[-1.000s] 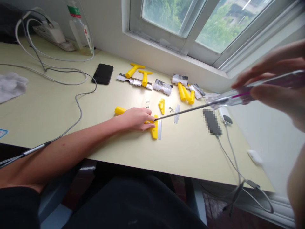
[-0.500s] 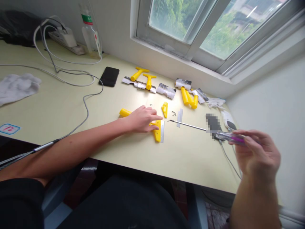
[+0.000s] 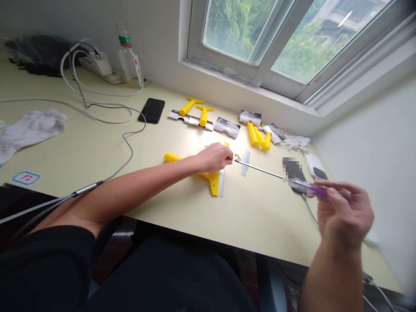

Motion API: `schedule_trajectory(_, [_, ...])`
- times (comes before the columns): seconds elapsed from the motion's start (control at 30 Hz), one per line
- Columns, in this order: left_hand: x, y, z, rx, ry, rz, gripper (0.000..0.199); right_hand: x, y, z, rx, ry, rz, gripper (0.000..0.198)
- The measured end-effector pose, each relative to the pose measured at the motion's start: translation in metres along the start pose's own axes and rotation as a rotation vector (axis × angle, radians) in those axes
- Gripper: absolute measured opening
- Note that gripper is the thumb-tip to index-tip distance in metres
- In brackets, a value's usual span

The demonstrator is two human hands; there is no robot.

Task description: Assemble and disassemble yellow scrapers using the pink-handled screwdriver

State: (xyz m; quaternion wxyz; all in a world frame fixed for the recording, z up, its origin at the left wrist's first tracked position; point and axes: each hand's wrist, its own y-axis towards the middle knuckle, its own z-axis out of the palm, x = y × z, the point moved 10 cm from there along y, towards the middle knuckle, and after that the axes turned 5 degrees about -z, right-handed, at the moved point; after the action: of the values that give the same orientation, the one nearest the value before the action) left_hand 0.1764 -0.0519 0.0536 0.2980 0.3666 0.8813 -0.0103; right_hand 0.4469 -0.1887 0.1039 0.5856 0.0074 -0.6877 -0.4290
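Note:
My right hand (image 3: 346, 210) is closed round the clear and purple handle of a screwdriver (image 3: 263, 170). Its long shaft points left, with the tip at a small pile of screws (image 3: 238, 157). My left hand (image 3: 218, 157) is held curled just left of that tip; anything in its fingers is hidden. Under and in front of it lies a yellow scraper (image 3: 213, 184) with a metal blade (image 3: 221, 184) along its right edge. A small yellow piece (image 3: 226, 144) is mostly covered by the left hand. Right of the screws lies a loose flat blade (image 3: 245, 164).
Along the back lie yellow handles (image 3: 203, 116), more yellow handles (image 3: 259, 138) and printed cards (image 3: 227, 127). A black phone (image 3: 151, 110), cables (image 3: 130, 147), a bottle (image 3: 129, 65) and a cloth glove (image 3: 35, 130) are on the left. Another cloth glove (image 3: 297, 142) lies at the back right.
My left hand has left the scraper, moved right and up, and curled its fingers. The screwdriver tip has come to the screws. The view has shifted slightly.

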Motion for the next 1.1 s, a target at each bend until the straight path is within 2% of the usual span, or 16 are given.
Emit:
schedule_trajectory(0.13, [-0.015, 0.031, 0.017, 0.038, 0.294, 0.081, 0.022, 0.008, -0.019, -0.029, -0.187, -0.238, -0.090, 0.022])
schedule_trajectory(0.2, [-0.019, 0.044, 0.026, 0.073, 0.377, 0.080, 0.021, 0.009, -0.032, -0.037, -0.215, -0.471, -0.081, 0.022])
schedule_trajectory(0.27, [-0.021, 0.052, 0.032, 0.081, 0.405, 0.079, 0.019, 0.009, -0.045, -0.038, -0.180, -0.698, -0.070, 0.027])
schedule_trajectory(0.33, [-0.023, 0.054, 0.034, 0.071, 0.410, 0.090, 0.018, 0.011, -0.056, -0.031, -0.095, -0.872, -0.127, 0.033])
schedule_trajectory(0.4, [-0.024, 0.049, 0.030, 0.046, 0.401, 0.103, 0.018, 0.014, -0.066, -0.018, 0.022, -0.965, -0.244, 0.031])
schedule_trajectory(0.47, [-0.024, 0.037, 0.018, -0.002, 0.366, 0.105, 0.020, 0.014, -0.075, -0.004, 0.140, -0.994, -0.346, 0.025])
schedule_trajectory(0.57, [-0.016, 0.005, -0.007, -0.034, 0.295, 0.081, 0.026, 0.005, -0.085, 0.011, 0.313, -1.016, -0.372, 0.022])
schedule_trajectory(0.67, [-0.005, -0.035, -0.020, 0.075, 0.228, 0.091, 0.029, -0.007, -0.090, 0.023, 0.471, -1.141, -0.321, 0.023])
schedule_trajectory(0.73, [0.004, -0.060, -0.021, 0.184, 0.199, 0.100, 0.045, -0.005, -0.087, 0.027, 0.483, -1.218, -0.309, 0.024])
schedule_trajectory(0.8, [0.015, -0.077, -0.021, 0.246, 0.189, 0.075, 0.060, 0.004, -0.081, 0.036, 0.473, -1.162, -0.339, 0.022])
schedule_trajectory(0.83, [0.020, -0.082, -0.021, 0.258, 0.178, 0.061, 0.061, 0.007, -0.078, 0.046, 0.507, -1.085, -0.351, 0.022])
schedule_trajectory(0.93, [0.031, -0.086, -0.022, 0.239, 0.095, 0.030, 0.050, -0.001, -0.073, 0.091, 0.750, -0.856, -0.321, 0.026])
schedule_trajectory(1.03, [0.035, -0.083, -0.030, 0.167, 0.002, 0.026, 0.050, -0.026, -0.071, 0.133, 0.977, -0.822, -0.242, 0.032])
schedule_trajectory(1.1, [0.038, -0.083, -0.040, 0.093, -0.037, 0.023, 0.053, -0.042, -0.067, 0.151, 1.044, -0.832, -0.195, 0.033])
